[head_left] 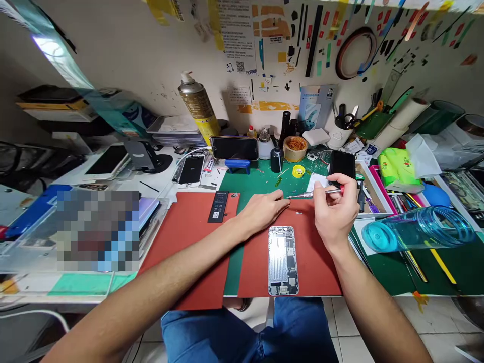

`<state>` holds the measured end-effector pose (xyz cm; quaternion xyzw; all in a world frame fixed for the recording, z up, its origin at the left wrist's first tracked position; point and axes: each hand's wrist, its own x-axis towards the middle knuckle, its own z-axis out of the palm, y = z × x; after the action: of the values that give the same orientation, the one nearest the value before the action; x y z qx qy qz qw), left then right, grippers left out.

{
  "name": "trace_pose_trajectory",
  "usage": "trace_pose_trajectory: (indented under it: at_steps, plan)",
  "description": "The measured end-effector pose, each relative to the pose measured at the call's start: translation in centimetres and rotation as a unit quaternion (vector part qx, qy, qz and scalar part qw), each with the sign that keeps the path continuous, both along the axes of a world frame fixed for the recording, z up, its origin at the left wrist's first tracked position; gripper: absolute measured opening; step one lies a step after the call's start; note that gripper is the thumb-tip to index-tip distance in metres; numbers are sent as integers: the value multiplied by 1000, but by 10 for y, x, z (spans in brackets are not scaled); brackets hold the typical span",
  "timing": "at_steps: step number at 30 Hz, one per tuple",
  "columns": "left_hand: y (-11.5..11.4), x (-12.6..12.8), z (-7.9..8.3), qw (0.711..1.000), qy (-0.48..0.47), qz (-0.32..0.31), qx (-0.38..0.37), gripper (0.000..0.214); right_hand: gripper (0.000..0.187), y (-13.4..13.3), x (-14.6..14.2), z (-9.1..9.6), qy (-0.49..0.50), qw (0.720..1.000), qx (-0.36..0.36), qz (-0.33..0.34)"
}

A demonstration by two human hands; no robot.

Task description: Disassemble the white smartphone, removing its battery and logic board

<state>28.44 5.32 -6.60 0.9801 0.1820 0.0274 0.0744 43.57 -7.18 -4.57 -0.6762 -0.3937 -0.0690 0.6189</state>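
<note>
An opened phone chassis lies face up on the red mat near the table's front edge. My right hand is closed around a red-handled screwdriver, held level with its tip pointing left. My left hand rests on the mat with its fingertips pinched at the screwdriver's tip; what they hold is too small to make out. A black phone battery lies on the mat to the left. A tiny dark part sits between my hands.
A green cutting mat carries a black bottle, a tape roll and a phone on a blue stand. A blue plastic bottle lies on its side at the right. Spray can and phones stand left.
</note>
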Motion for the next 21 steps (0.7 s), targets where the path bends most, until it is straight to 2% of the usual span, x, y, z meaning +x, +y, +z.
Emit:
trace_pose_trajectory:
  at_steps: [10, 16, 21]
  plan:
    - [4, -1, 1, 999, 13, -25, 17, 38, 21, 0, -1, 1, 2, 1000, -11, 3]
    - [12, -8, -1, 999, -28, -31, -33, 45, 20, 1, -1, 0, -1, 1000, -21, 3]
    - [15, -14, -1, 994, -58, -55, -75, 42, 19, 1, -1, 1, -14, 1000, -20, -2]
